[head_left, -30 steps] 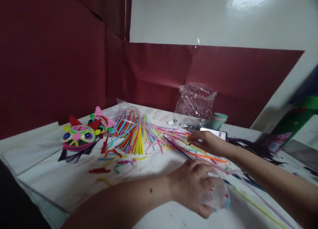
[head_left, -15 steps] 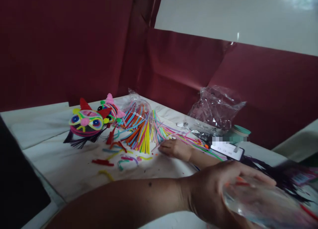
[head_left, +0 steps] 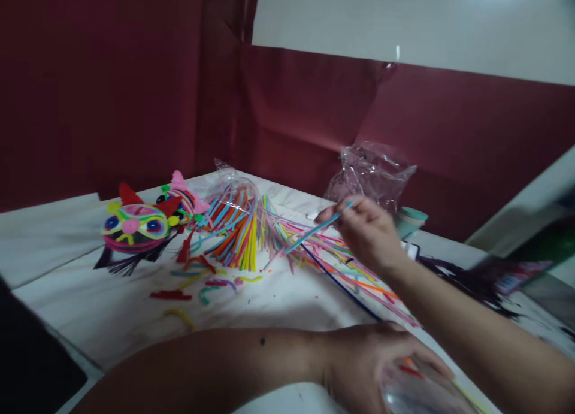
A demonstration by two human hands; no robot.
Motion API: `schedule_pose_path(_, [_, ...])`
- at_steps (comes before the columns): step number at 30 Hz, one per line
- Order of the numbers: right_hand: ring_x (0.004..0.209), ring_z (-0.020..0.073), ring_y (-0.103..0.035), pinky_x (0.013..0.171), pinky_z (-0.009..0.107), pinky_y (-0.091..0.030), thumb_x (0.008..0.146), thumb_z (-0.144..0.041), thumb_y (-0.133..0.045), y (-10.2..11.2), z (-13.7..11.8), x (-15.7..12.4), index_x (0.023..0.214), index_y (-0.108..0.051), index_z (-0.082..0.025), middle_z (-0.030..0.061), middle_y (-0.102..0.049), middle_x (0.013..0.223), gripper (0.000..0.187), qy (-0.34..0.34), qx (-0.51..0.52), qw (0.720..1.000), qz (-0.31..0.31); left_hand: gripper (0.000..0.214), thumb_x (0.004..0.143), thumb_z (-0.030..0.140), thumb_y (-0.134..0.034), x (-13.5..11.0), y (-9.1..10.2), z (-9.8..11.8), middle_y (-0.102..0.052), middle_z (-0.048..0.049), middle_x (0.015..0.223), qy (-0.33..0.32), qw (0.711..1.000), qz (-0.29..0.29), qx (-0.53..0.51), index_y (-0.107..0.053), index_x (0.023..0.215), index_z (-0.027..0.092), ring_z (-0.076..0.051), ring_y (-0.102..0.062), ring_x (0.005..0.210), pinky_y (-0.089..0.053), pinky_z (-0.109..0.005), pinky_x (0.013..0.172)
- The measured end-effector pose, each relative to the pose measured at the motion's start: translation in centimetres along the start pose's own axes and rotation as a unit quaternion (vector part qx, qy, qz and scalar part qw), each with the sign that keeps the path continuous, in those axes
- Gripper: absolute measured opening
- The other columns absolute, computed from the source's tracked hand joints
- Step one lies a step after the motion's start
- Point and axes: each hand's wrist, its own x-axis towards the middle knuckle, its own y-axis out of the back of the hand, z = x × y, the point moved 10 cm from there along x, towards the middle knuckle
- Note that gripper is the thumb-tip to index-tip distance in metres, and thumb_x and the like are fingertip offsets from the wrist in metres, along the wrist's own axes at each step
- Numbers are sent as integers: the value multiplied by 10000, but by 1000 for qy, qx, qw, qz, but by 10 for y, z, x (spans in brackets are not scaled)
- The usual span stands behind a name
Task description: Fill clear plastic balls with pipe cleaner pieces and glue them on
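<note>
Low in the view, my left hand is closed around a clear, rounded plastic object with orange and red bits on it. The bottom edge cuts that object off, so its kind is unclear. Higher up, my right hand pinches a light blue pipe cleaner, which slants down to the left over the pile. Under it spread loose pipe cleaners of many colours, and a dark blue one runs toward my left wrist. A bundle of pipe cleaners lies partly inside a clear bag.
Two decorated animal heads, one with red ears and one with pink ears, stand at the left. Short cut pieces lie in front. Behind are a crumpled clear bag and a green round container; dark purple strands lie right.
My right hand has lifted off the pile, up and to the right, with the light blue pipe cleaner. My left hand with the clear object has moved slightly down and left. The view has shifted.
</note>
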Motion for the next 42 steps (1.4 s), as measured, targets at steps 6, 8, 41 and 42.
schedule_pose_path(6, [374,48,-351,356,185,-250,748,-168,-696,96,-152,-25,681,-582,-218,-90,-423,440,142,134,-71,952,266,586,460,299,-814,-2,24,-25,-630,-64,1093,19,997,79,15,-632,1008,202,-286,-537,1082,-371,-406,998])
schedule_pose_path(8, [364,40,-308,338,184,-184,733,-198,-711,110,-157,-53,673,-593,-200,-82,-405,435,133,64,-146,944,289,675,436,260,-824,-7,40,-53,-610,-90,1122,93,982,145,-82,-573,1058,187,-286,-555,1047,-424,-403,915])
schedule_pose_path(41, [560,112,-500,524,206,-366,805,-217,-485,48,-7,-176,725,-582,-164,6,-604,632,137,-201,-392,897,36,715,610,426,-755,-12,44,-68,-556,-84,1157,167,980,74,-76,-411,1192,192,-266,-534,1066,-430,-317,853])
schedule_pose_path(42, [553,111,-499,519,204,-364,806,-218,-486,48,-8,-176,723,-582,-167,4,-604,627,136,-199,-397,895,35,719,607,425,-756,-12,45,-68,-555,-84,1158,167,980,76,-74,-411,1194,194,-267,-534,1067,-430,-318,853])
